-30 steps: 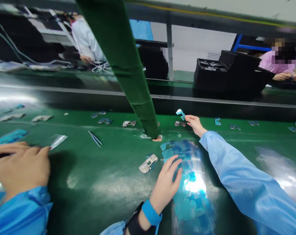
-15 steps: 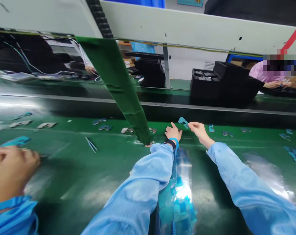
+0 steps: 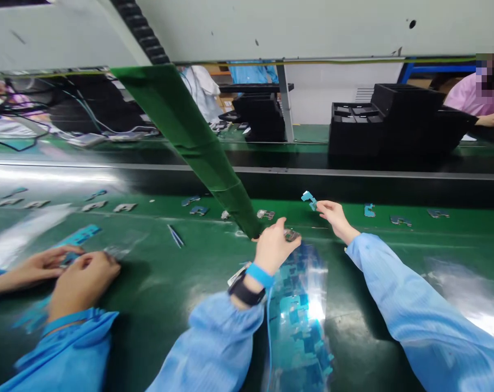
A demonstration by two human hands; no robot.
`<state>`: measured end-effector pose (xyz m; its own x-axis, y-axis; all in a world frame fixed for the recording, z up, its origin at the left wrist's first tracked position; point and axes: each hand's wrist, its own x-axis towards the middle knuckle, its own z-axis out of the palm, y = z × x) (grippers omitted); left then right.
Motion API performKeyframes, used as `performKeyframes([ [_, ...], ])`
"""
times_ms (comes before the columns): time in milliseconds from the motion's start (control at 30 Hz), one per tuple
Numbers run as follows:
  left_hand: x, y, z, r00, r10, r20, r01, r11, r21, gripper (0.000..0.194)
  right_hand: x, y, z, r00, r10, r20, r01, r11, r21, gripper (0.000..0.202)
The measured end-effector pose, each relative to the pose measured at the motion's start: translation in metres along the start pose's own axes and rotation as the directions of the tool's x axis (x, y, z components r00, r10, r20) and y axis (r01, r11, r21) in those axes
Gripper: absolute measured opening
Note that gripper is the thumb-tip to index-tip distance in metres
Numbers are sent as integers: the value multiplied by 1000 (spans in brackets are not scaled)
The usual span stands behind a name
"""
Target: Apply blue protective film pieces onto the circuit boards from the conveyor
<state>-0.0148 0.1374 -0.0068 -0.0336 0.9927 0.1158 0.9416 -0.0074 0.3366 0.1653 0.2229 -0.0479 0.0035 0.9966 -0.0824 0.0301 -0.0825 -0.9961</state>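
Observation:
My left hand (image 3: 272, 245), with a blue wrist strap and a black band, has its fingers closed around a small grey circuit board (image 3: 291, 235) above the near end of the green strip. To its right, my right hand (image 3: 335, 219) pinches a small blue notched film piece (image 3: 309, 198) between thumb and fingertips, held up off the surface. Below my hands lies a clear plastic sheet (image 3: 299, 321) covered with blue film pieces. Behind my left hand, another grey board (image 3: 266, 214) rests beside the slanted green post (image 3: 226, 182).
At the left, a co-worker's hands (image 3: 83, 277) work on a blue piece. Tweezers (image 3: 175, 236) lie between us. More boards (image 3: 401, 220) are spread along the far strip. A dark ledge (image 3: 394, 188) runs behind it, with black trays (image 3: 365, 130) beyond.
My left hand has drawn back toward me from the far strip and now holds a grey board. My right hand keeps the film piece. The co-worker's hands come further into view.

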Motion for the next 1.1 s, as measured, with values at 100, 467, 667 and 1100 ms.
performKeyframes([
  [100,-34,-47,-21,986,-156,-52,158,987,38,55,5,4,20,998,60,13,-61,998,15,31],
  [467,-37,-115,9,938,-295,-183,291,956,-48,58,25,-2,100,992,109,61,-107,994,-27,31],
  [667,-51,-111,4,925,-250,-287,184,954,-236,51,43,9,132,998,-26,59,33,991,-129,33],
  [1100,-62,-98,3,909,-242,-338,69,890,-452,42,48,42,113,926,-227,301,324,887,-327,33],
])
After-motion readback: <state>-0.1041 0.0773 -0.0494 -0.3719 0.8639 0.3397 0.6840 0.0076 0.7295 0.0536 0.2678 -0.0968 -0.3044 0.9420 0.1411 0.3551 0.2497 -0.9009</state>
